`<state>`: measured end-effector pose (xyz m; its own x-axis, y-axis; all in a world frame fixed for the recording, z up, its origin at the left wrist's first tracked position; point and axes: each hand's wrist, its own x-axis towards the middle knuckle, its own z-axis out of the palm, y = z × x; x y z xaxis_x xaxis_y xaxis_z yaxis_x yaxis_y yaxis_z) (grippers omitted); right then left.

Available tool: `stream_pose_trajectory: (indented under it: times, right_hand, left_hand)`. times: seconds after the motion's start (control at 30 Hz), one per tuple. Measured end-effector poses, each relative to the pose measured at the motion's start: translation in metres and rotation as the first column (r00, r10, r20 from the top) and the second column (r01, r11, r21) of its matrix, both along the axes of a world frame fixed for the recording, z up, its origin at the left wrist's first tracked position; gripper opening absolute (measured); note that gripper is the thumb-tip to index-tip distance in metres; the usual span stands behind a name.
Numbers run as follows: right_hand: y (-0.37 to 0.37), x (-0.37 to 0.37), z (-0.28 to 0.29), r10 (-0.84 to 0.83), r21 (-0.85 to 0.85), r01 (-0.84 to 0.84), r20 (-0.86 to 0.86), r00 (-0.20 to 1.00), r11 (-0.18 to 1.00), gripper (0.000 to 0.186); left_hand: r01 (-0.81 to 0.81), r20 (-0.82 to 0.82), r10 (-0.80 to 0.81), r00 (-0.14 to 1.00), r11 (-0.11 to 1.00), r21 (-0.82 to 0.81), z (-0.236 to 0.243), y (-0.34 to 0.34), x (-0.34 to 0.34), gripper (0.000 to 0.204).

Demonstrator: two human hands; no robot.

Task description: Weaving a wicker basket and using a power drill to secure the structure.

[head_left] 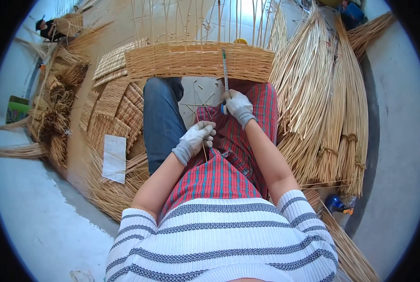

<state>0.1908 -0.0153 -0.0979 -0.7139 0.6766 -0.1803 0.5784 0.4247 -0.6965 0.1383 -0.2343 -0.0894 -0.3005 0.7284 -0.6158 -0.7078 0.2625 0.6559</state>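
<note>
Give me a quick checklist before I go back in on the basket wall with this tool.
1. Right hand grips the tool: ok.
2. Tool tip reaches the basket rim: ok.
3. Left hand holds thin reeds: ok.
4. Uprights stand above the woven wall: ok.
5. Spare reed bundles lie beside the right arm: ok.
6. Whether the weave is packed evenly: cannot tell.

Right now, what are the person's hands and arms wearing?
Both the left hand and the right hand wear light grey knitted work gloves with ribbed cuffs at the wrists. The forearms are bare. The short sleeves belong to a white knitted top with dark blue patterned stripes running across it. No watch, ring or bracelet shows.
</note>
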Motion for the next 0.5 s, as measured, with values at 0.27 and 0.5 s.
stream_pose_trajectory:
  times: [0.27, 0.5]
  right_hand:
    - [0.005, -0.004, 0.015, -0.082, -0.221, 0.019, -0.278, 0.957, 0.975, 0.035]
    - [0.010, -0.005, 0.014, -0.014, -0.161, -0.010, -0.144, 0.989, 0.987, 0.041]
  left_hand:
    - [-0.063, -0.060, 0.064, 0.996, 0.998, 0.032, 0.015, 0.000, -0.005, 0.019]
    - [0.020, -0.124, -0.018, 0.992, 1.000, 0.018, 0.004, 0.004, 0.002, 0.018]
